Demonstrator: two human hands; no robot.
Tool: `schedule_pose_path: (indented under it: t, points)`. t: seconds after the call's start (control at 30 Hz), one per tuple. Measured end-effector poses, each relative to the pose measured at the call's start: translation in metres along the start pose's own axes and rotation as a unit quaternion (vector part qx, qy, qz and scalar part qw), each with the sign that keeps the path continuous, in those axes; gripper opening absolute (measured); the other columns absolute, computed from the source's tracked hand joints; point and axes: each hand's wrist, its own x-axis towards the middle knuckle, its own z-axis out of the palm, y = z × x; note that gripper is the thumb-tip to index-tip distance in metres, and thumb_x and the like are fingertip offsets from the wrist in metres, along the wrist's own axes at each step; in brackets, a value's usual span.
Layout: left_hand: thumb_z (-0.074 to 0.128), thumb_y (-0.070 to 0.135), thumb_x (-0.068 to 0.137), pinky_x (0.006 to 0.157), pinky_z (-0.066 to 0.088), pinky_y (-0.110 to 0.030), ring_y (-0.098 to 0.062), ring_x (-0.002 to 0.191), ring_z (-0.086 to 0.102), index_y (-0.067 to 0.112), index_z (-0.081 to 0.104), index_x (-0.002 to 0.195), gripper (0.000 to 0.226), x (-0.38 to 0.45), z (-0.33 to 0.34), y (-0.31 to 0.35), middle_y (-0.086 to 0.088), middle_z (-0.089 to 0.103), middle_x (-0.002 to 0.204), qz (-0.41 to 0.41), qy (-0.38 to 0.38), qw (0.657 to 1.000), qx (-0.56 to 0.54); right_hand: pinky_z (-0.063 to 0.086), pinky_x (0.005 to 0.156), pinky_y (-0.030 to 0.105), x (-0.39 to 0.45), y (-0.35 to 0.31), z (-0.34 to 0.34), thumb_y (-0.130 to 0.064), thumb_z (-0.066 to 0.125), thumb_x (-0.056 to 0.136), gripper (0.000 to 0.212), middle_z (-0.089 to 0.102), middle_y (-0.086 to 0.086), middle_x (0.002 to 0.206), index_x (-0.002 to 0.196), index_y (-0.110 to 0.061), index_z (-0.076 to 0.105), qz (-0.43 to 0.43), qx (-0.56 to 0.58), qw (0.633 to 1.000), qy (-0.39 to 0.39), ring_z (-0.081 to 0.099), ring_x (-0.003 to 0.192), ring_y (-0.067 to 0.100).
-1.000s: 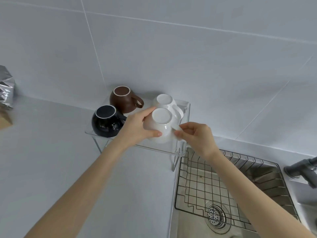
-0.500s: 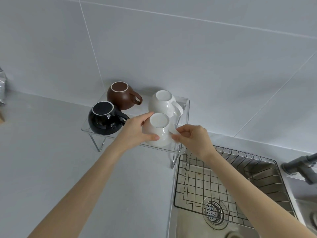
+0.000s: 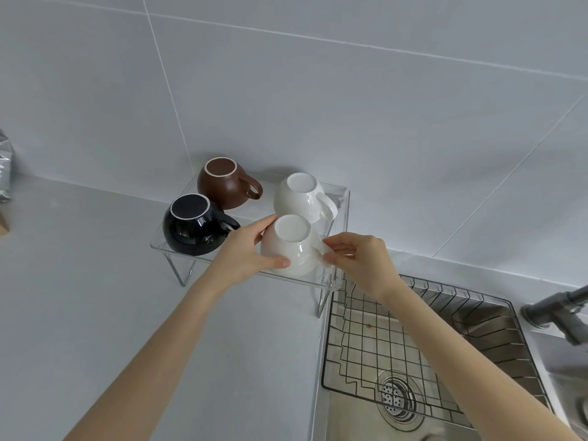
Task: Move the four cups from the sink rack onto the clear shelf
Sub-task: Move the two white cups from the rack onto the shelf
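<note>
Last of four cups being set down, by the look of it. Front white cup (image 3: 291, 246), upside down, at the front right of the clear shelf (image 3: 345, 198); whether fully seated or just above the surface, hard to tell. Left hand (image 3: 241, 253) wrapped round the cup's left side, thumb across the lower front, fingers behind. Right hand (image 3: 359, 259) pinching at the handle side, fingertips (image 3: 327, 249) touching it.

Best lowered rim-flat, not tilted, clear of the rear white cup (image 3: 299, 195) just behind and the black cup (image 3: 194, 226) to the left. Handle better turned right, as on the brown cup (image 3: 224, 181). Then both hands off gently, sideways, without nudging neighbours near the shelf's front lip. Sink rack (image 3: 381, 345) bare of cups.

No brands, labels or writing readable anywhere; foil bag (image 3: 5, 167) at the bench's left edge too cropped to tell.
</note>
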Motion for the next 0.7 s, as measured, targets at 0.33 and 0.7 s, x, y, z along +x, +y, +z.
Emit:
schedule_pose_path:
  t: [0.33, 0.7]
  points:
    - [0.08, 0.018, 0.062, 0.088, 0.034, -0.02, -0.009, 0.099, 0.048, 0.017, 0.043, 0.131, 0.078, -0.01, 0.01, 0.006, 0.011, 0.05, 0.107, 0.029, 0.073, 0.996, 0.032, 0.047, 0.071, 0.0, 0.011, 0.003, -0.006, -0.005, 0.067, 0.076, 0.026, 0.07, 0.002, 0.088, 0.101, -0.01, 0.068, 0.002, 0.012, 1.0, -0.013, 0.061, 0.068, -0.015]
    - [0.081, 0.02, 0.062, 0.088, 0.036, -0.021, -0.01, 0.099, 0.048, 0.018, 0.044, 0.13, 0.078, -0.011, 0.01, 0.008, 0.014, 0.05, 0.106, 0.017, 0.075, 0.996, 0.039, 0.042, 0.064, -0.003, 0.01, 0.007, -0.002, -0.006, 0.065, 0.079, 0.024, 0.067, 0.0, 0.087, 0.102, -0.009, 0.068, 0.006, 0.024, 1.0, -0.002, 0.061, 0.071, -0.013]
